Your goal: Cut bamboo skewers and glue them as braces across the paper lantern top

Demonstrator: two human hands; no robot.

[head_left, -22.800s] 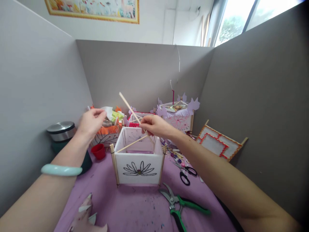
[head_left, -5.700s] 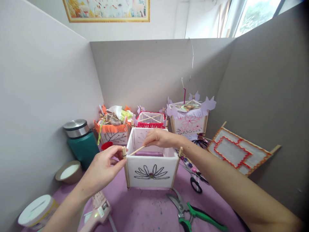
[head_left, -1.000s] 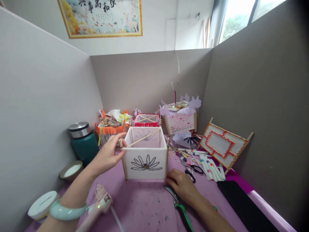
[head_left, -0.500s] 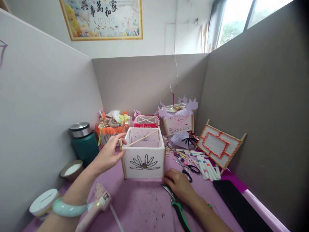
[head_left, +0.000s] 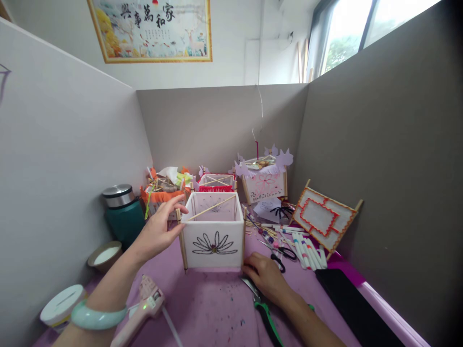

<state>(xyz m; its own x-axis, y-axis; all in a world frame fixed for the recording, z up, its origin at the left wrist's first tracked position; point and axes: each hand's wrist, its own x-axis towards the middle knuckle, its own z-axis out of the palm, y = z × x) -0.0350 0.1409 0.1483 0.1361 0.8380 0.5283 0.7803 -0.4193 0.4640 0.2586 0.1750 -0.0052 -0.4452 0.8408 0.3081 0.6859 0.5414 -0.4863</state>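
Here's the left hand (head_left: 155, 236), thumb and fingers parted around a corner post (head_left: 183, 248) of the white box (head_left: 213, 258) — how firmly, I can't tell — with a thin stick (head_left: 211, 208) slanting away from the fingertips across the top. The right hand's (head_left: 266, 274) fingers curl together by the box's foot, over pruning shears (head_left: 266, 320); any pinch is hidden.
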